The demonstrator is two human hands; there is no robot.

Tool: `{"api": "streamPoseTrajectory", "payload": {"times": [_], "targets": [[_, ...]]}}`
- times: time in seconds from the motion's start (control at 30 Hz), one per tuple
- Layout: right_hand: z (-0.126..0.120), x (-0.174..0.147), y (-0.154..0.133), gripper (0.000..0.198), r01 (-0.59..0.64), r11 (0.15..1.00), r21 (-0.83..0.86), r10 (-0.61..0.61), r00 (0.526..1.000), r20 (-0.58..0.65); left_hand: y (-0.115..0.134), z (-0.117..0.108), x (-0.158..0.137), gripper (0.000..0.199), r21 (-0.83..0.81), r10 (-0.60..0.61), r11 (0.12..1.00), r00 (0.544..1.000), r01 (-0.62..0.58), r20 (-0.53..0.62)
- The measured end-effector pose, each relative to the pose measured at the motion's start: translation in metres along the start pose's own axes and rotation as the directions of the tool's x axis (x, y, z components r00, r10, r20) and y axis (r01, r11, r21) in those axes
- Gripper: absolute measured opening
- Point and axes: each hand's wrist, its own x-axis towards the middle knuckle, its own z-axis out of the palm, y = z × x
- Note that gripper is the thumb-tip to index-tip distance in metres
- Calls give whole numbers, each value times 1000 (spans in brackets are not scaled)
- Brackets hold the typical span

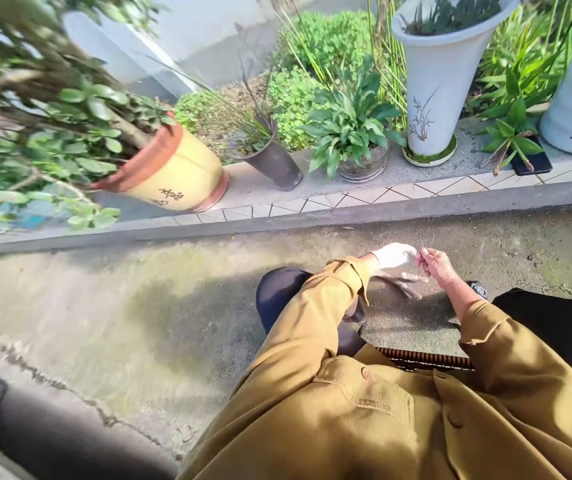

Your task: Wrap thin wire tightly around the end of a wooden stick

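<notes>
My left hand [395,257] looks bright white, as if in a thin white glove, and its finger outlines are washed out by sunlight. Its closed fingertips meet those of my right hand [435,263] in front of my knees. The bare right hand is closed in a pinch. A very thin strand or stalk seems to rise from the pinched fingers; what it is, I cannot make out. Just below the hands, a brownish-grey shape [403,283] shows close to the ground, its kind unclear.
Along a tiled ledge [336,200] stand a tilted-looking yellow pot [186,167], a dark pot [281,163], a leafy potted plant [353,127] and a tall white planter [433,93]. A dark phone-like slab [533,160] lies at the right. Concrete ground [116,300] spreads before the ledge.
</notes>
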Motion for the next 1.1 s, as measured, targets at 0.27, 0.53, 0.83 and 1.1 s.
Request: {"api": "streamPoseTrajectory", "payload": {"times": [0.27,0.53,0.83,1.1], "targets": [[-16,-53,-92,52,88,973,-213,-30,965,262,74,-36,-44,53,-762,105,600,968,-243,-227],[-39,-64,-158,62,114,950,-291,24,902,432,85,-50,-58,47,-601,150,706,909,-374,-389],[-25,-31,-153,74,183,913,-365,102,763,638,55,-49,-54,44,-377,197,875,935,-303,-293],[-30,-30,-148,59,169,880,-443,193,726,660,47,-41,-52,46,-472,255,811,935,-346,-247]]}}
